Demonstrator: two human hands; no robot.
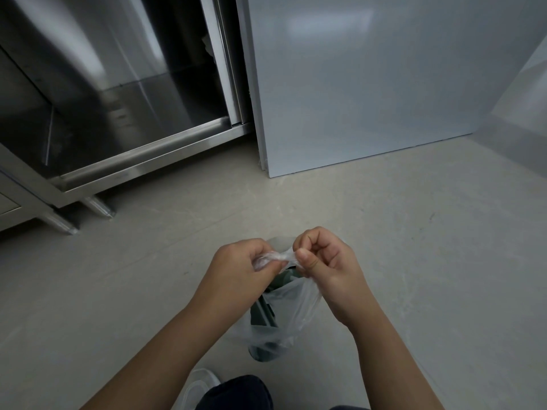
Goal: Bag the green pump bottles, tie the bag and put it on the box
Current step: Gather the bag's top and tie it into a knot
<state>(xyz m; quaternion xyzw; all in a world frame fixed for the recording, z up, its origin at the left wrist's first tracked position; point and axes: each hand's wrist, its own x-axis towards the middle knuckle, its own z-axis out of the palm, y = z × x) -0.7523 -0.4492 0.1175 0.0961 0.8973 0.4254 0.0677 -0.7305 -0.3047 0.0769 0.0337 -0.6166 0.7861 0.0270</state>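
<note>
A clear plastic bag (pixel 291 318) hangs below my hands, above the floor. Dark green pump bottles (pixel 265 316) show through its film; how many I cannot tell. My left hand (pixel 236 270) grips one twisted handle of the bag. My right hand (pixel 322 261) pinches the other twisted handle between thumb and curled fingers. The two handles meet between my hands, stretched in a short band. No box is in view.
A stainless steel cabinet (pixel 118 99) with an open sliding door stands at the left on short legs. A tall pale grey panel (pixel 370 84) stands at the right. The floor (pixel 414 232) is light grey. My shoe (pixel 198 386) and trouser leg sit at the bottom edge.
</note>
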